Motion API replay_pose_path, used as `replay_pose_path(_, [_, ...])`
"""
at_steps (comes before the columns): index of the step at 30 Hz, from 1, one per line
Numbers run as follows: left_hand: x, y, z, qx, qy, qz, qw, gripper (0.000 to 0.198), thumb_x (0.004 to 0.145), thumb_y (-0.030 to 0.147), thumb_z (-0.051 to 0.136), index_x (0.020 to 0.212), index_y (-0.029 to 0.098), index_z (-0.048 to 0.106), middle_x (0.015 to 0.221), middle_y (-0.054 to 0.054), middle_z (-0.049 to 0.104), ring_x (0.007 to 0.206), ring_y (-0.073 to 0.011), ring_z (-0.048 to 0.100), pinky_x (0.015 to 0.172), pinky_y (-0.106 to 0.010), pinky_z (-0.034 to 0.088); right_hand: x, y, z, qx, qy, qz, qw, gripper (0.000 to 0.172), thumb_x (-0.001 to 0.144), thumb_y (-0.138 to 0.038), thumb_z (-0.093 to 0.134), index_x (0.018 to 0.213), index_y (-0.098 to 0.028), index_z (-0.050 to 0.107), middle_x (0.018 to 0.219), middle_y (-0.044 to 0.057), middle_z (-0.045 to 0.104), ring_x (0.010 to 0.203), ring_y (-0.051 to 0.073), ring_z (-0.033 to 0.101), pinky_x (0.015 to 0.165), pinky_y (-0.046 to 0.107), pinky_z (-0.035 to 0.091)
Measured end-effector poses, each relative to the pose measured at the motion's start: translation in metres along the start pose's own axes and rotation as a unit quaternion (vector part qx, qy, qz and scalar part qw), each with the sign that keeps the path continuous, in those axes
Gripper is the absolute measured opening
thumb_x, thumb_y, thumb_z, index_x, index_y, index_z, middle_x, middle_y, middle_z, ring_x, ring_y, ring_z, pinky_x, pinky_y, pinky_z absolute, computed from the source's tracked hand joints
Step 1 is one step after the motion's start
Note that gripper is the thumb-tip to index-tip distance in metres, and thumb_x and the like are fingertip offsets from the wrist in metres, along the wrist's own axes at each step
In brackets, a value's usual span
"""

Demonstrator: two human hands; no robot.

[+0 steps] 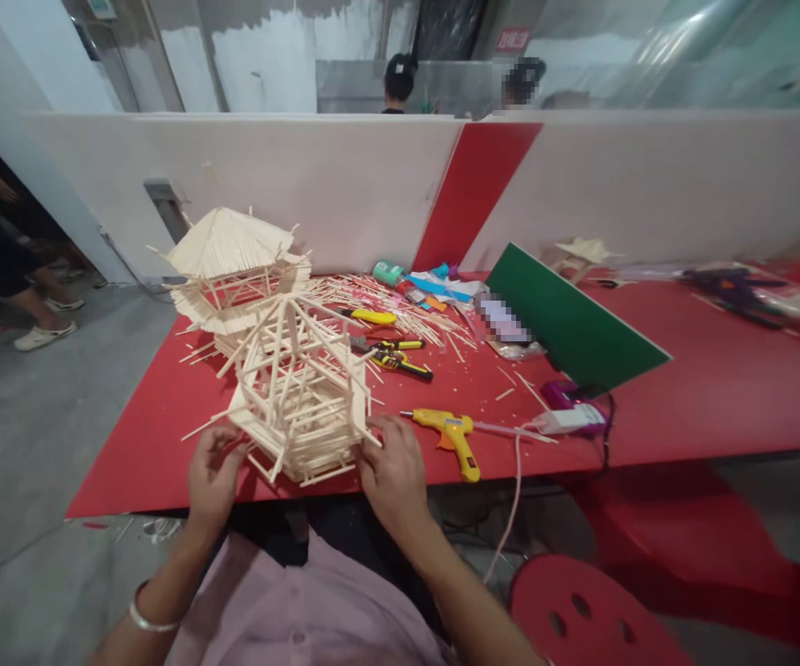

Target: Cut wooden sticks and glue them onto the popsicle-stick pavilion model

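A pagoda-like model frame (pixel 295 398) of thin wooden sticks stands at the table's front edge, between my hands. At its left front corner is my left hand (pixel 214 470), fingers curled and pressed together by the jutting sticks; whether a stick is between them is too small to tell. My right hand (pixel 394 470) grips the model's right front edge, its fingers partly hidden by the frame. Behind it stands a second stick model with a slatted roof (pixel 229 245). A yellow glue gun (pixel 449 435) lies to the right of my right hand.
Black-and-yellow pliers (pixel 400 359), a yellow utility knife (pixel 372 316) and loose sticks (pixel 364 291) lie behind on the red table (pixel 142 416). A green board (pixel 572 319) leans at right. A white power strip (pixel 570 418) and red stool (pixel 580 610) are nearby. Other people are beyond.
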State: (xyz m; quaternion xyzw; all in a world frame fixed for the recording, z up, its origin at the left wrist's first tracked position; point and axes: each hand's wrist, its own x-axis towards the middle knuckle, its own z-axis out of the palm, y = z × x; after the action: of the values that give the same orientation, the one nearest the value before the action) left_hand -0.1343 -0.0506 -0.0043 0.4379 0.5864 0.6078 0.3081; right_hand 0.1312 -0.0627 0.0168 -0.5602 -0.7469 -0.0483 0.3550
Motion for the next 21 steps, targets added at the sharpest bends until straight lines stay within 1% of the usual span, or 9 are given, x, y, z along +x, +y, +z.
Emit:
replay_pose_path(4, [-0.032, 0.001, -0.009, 0.042, -0.043, -0.005, 0.998, 0.030, 0.080, 0.044, 0.075, 0.092, 0.018, 0.067, 0.119, -0.013, 0.071, 0.115, -0.0288, 0.068, 0.085, -0.035, 0.062, 0.033, 0.032, -0.023, 0.020, -0.096, -0.058, 0.994, 0.021, 0.090, -0.020, 0.064, 0.107, -0.019, 0.077, 0.123, 0.016, 0.067, 0.115, 0.028, 0.059, 0.095, 0.046, 0.053])
replay_pose_path(7, [-0.040, 0.009, -0.012, 0.051, -0.056, -0.016, 0.997, 0.031, 0.083, 0.047, 0.073, 0.095, 0.019, 0.069, 0.124, -0.013, 0.071, 0.118, -0.0308, 0.067, 0.081, -0.036, 0.065, 0.068, 0.076, -0.046, 0.097, -0.248, -0.093, 0.959, 0.029, 0.090, -0.021, 0.063, 0.116, -0.022, 0.075, 0.122, 0.011, 0.071, 0.111, 0.022, 0.065, 0.096, 0.036, 0.052])
replay_pose_path(8, [-0.039, 0.012, -0.013, 0.052, -0.044, -0.013, 0.998, 0.030, 0.083, 0.047, 0.072, 0.093, 0.019, 0.069, 0.120, -0.013, 0.072, 0.114, -0.0301, 0.069, 0.079, -0.036, 0.065, 0.081, 0.094, -0.052, 0.095, -0.301, -0.055, 0.947, 0.028, 0.090, -0.019, 0.061, 0.113, -0.022, 0.076, 0.114, 0.008, 0.075, 0.105, 0.020, 0.068, 0.092, 0.032, 0.052])
replay_pose_path(9, [-0.037, 0.014, -0.014, 0.057, -0.024, -0.007, 0.998, 0.029, 0.083, 0.047, 0.072, 0.090, 0.019, 0.069, 0.115, -0.012, 0.073, 0.109, -0.0288, 0.071, 0.078, -0.036, 0.065, 0.095, 0.114, -0.056, 0.057, -0.319, 0.023, 0.946, 0.028, 0.091, -0.019, 0.057, 0.112, -0.021, 0.077, 0.109, 0.008, 0.077, 0.101, 0.019, 0.070, 0.089, 0.029, 0.052])
replay_pose_path(11, [-0.030, 0.017, -0.018, 0.072, 0.028, 0.008, 0.997, 0.027, 0.082, 0.045, 0.073, 0.086, 0.019, 0.069, 0.100, -0.008, 0.075, 0.097, -0.0248, 0.073, 0.078, -0.035, 0.065, 0.121, 0.152, -0.058, -0.100, -0.314, 0.166, 0.929, 0.030, 0.093, -0.025, 0.055, 0.114, -0.018, 0.076, 0.110, 0.013, 0.076, 0.103, 0.024, 0.070, 0.086, 0.031, 0.051])
replay_pose_path(12, [-0.027, 0.018, -0.021, 0.080, 0.057, 0.014, 0.995, 0.026, 0.081, 0.044, 0.074, 0.086, 0.019, 0.069, 0.093, -0.006, 0.074, 0.091, -0.0226, 0.073, 0.077, -0.035, 0.064, 0.133, 0.170, -0.057, -0.178, -0.305, 0.224, 0.908, 0.032, 0.092, -0.027, 0.057, 0.116, -0.015, 0.075, 0.115, 0.017, 0.074, 0.109, 0.028, 0.068, 0.088, 0.033, 0.050])
replay_pose_path(14, [-0.022, 0.019, -0.027, 0.091, 0.110, 0.025, 0.989, 0.025, 0.078, 0.041, 0.077, 0.085, 0.019, 0.070, 0.083, -0.002, 0.072, 0.081, -0.0189, 0.071, 0.076, -0.032, 0.063, 0.151, 0.200, -0.049, -0.255, -0.312, 0.293, 0.867, 0.039, 0.091, -0.031, 0.060, 0.123, -0.010, 0.071, 0.123, 0.023, 0.070, 0.116, 0.030, 0.065, 0.090, 0.034, 0.049])
replay_pose_path(16, [-0.019, 0.021, -0.036, 0.098, 0.146, 0.036, 0.984, 0.022, 0.076, 0.037, 0.080, 0.083, 0.019, 0.069, 0.078, 0.000, 0.071, 0.076, -0.0164, 0.070, 0.073, -0.028, 0.061, 0.162, 0.223, -0.040, -0.269, -0.329, 0.326, 0.844, 0.046, 0.090, -0.035, 0.063, 0.127, -0.007, 0.067, 0.125, 0.026, 0.068, 0.119, 0.031, 0.064, 0.090, 0.035, 0.049])
replay_pose_path(21, [-0.015, 0.040, -0.052, 0.144, 0.162, 0.032, 0.976, 0.018, 0.081, 0.039, 0.077, 0.082, 0.023, 0.069, 0.074, 0.002, 0.072, 0.070, -0.0179, 0.069, 0.066, -0.030, 0.060, 0.172, 0.252, -0.028, -0.253, -0.367, 0.324, 0.834, 0.045, 0.086, -0.032, 0.069, 0.125, -0.010, 0.069, 0.126, 0.025, 0.067, 0.119, 0.032, 0.063, 0.089, 0.036, 0.049])
